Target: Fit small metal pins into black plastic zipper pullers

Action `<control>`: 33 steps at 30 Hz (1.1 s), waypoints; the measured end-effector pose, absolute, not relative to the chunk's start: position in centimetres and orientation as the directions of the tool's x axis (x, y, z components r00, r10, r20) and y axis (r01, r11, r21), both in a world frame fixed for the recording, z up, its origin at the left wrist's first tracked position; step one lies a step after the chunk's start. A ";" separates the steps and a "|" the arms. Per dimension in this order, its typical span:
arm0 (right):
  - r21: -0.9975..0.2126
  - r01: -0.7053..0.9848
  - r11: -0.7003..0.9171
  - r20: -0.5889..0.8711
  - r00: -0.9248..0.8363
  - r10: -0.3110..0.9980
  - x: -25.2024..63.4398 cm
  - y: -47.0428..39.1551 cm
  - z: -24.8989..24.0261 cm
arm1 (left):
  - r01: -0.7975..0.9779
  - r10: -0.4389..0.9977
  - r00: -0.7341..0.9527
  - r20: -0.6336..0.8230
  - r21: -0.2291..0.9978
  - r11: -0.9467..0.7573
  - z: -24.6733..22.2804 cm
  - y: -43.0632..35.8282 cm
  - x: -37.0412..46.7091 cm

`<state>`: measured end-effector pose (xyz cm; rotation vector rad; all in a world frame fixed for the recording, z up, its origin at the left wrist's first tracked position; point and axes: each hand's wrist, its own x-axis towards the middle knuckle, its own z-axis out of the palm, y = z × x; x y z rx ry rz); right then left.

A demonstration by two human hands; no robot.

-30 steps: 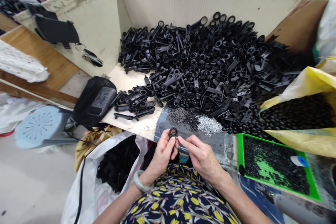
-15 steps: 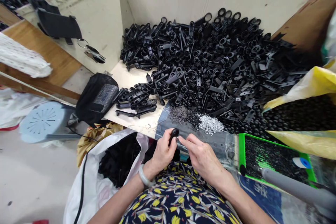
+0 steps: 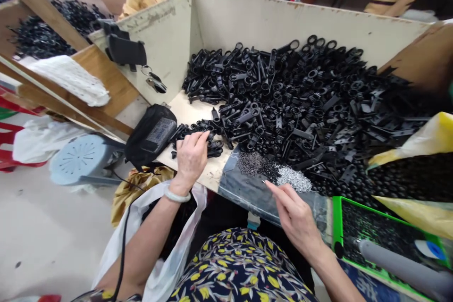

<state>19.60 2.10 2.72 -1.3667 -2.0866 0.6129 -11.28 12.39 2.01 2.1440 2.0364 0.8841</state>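
Observation:
My left hand (image 3: 191, 156) reaches over a small group of black plastic parts (image 3: 215, 144) at the left of the work surface; its fingertips are among them, and whether they grip one is hidden. My right hand (image 3: 290, 207) is near the front edge, thumb and forefinger pinched on a tiny pale pin (image 3: 264, 181). Just beyond it lie a heap of silvery pins (image 3: 293, 179) and a heap of small dark grey pieces (image 3: 249, 163). A large pile of black plastic parts (image 3: 283, 89) fills the bin behind.
A black mesh pouch (image 3: 151, 134) sits at the surface's left edge, with keys (image 3: 155, 83) hanging above. On the right are a green tray (image 3: 338, 226) and a grey tube (image 3: 396, 262). A white sack (image 3: 166, 264) stands below left. A blue stool (image 3: 79, 158) is farther left.
My left hand has moved up and left from my lap to the small group of parts. The black ring-ended part it held is no longer seen there. My right hand has shifted right. The view has tilted up.

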 end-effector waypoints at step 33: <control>-0.564 0.793 0.231 0.128 -0.192 0.973 19.2 4.5 -1.8 | 0.592 0.703 0.481 0.524 0.398 -0.701 7.8 18.8 -11.3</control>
